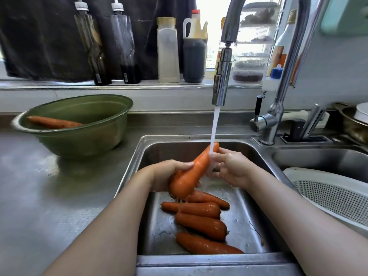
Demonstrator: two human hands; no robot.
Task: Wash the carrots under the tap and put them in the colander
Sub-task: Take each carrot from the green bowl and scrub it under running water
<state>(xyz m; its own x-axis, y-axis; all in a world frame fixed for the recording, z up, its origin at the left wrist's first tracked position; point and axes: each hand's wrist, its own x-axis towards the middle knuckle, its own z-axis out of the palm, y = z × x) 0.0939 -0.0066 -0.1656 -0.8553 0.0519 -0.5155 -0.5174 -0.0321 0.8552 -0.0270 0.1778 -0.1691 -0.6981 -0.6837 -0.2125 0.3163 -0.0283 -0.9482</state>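
Note:
My left hand [169,174] grips the thick end of a large orange carrot [191,172] over the steel sink [247,200]. My right hand [231,168] holds its thin upper end, fingers curled round the tip. Water from the tap [222,76] runs onto that tip and drips off the carrot. Several more carrots [199,222] lie on the sink floor below. A white perforated colander [336,198] sits in the right basin, showing nothing inside.
A green bowl [79,136] on the wet steel counter at left holds one carrot [53,122]. Bottles and jars [167,50] line the windowsill behind. A knife block [306,128] and a pot with a lid [354,120] stand at the right.

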